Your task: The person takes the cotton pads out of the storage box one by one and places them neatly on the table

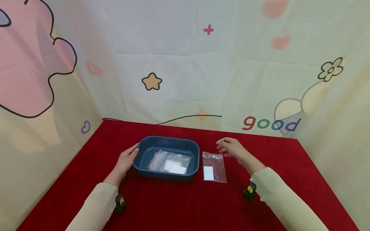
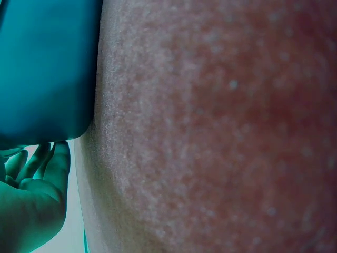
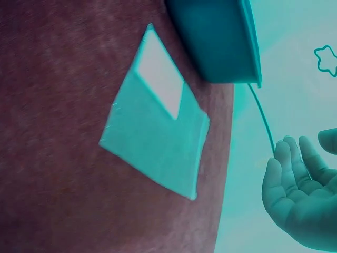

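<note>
In the head view my left hand (image 1: 127, 159) holds the left end of a dark blue plastic basin (image 1: 166, 175), thumb at the rim and fingers against the outer wall. The left wrist view shows those fingers (image 2: 55, 163) at the basin's end wall (image 2: 47, 79). Inside the basin lie several clear zip bags (image 1: 162, 160) with white pieces in them. A single zip bag (image 1: 218, 168), holding a white rectangular piece (image 1: 208, 173), lies flat just right of the basin. My right hand (image 1: 232, 149) hovers by that bag's upper right corner, fingers loosely bent, holding nothing.
A red cloth (image 1: 173, 205) covers the table. Behind it and along both sides hangs a pale printed curtain (image 1: 179, 89) with a star, hearts and the word "good". Each wrist wears a small black camera (image 1: 250, 192).
</note>
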Demonstrator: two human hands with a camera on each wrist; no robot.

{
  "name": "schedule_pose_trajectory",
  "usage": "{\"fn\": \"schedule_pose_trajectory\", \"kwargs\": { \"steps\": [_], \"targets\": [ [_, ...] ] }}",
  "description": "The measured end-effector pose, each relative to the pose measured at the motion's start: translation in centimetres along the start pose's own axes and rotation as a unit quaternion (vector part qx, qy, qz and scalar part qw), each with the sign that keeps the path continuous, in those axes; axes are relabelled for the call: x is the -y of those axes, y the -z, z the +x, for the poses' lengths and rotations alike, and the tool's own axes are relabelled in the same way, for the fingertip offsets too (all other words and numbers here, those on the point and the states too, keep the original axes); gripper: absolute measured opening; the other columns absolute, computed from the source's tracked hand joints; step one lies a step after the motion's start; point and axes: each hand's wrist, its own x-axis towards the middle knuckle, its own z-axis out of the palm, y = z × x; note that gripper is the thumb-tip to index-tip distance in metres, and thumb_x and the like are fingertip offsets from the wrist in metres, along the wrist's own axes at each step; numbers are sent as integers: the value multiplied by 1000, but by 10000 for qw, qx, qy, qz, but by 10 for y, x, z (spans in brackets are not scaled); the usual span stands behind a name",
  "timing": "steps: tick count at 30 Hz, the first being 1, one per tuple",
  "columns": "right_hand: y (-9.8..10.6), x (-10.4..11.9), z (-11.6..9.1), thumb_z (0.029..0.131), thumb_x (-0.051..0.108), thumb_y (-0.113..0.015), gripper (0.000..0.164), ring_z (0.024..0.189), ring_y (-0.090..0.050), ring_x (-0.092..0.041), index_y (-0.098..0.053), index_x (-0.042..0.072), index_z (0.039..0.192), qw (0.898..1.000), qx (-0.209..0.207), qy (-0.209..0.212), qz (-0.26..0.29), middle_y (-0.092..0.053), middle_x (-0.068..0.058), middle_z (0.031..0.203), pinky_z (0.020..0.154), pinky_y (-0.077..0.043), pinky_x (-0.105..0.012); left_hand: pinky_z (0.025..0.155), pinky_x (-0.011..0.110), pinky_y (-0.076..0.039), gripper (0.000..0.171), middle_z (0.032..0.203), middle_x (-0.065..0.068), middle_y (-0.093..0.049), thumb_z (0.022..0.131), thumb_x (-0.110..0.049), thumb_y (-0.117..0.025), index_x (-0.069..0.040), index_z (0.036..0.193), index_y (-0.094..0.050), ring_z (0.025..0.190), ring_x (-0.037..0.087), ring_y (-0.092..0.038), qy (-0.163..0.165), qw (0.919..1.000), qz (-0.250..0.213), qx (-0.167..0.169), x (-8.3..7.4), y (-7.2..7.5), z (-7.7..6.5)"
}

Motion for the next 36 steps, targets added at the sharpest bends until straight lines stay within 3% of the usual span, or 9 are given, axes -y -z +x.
{"fn": "schedule_pose_trajectory", "kwargs": {
  "steps": [5, 15, 21, 36],
  "targets": [
    [-1, 10, 6, 107, 25, -52, 44, 120, -65, -41, -56, -4, 139, 9998, 177, 47, -28, -63, -30, 135, 103, -57, -47, 126, 54, -31, 52, 167, 20, -30, 112, -25, -39, -8, 161, -32, 156, 39, -27, -64, 10000, 22, 7, 0, -1, 0],
    [-12, 29, 17, 106, 26, -54, 45, 109, -73, -34, -59, -7, 136, 9968, 755, 261, -56, -64, -33, 133, 100, -59, -46, 126, 54, -31, 52, 168, 19, -29, 112, -24, -40, -9, 161, -31, 157, 38, -26, -4, 10000, -10, 63, 0, 2, 0],
    [-20, 42, 21, 106, 25, -52, 45, 118, -69, -41, -59, -7, 137, 9925, 1184, 270, -111, -66, -29, 131, 105, -56, -48, 125, 54, -33, 52, 168, 19, -30, 112, -24, -41, -9, 161, -31, 156, 39, -28, 12, 10000, -18, 86, -1, 1, -1],
    [-36, 70, 33, 108, 28, -50, 48, 132, -61, -42, -54, -3, 144, 9878, 1534, -21, -249, -59, -27, 143, 109, -54, -44, 125, 54, -33, 53, 168, 20, -29, 112, -24, -41, -8, 161, -30, 157, 39, -27, -39, 9999, -27, 115, 1, 2, 1]
  ]
}}
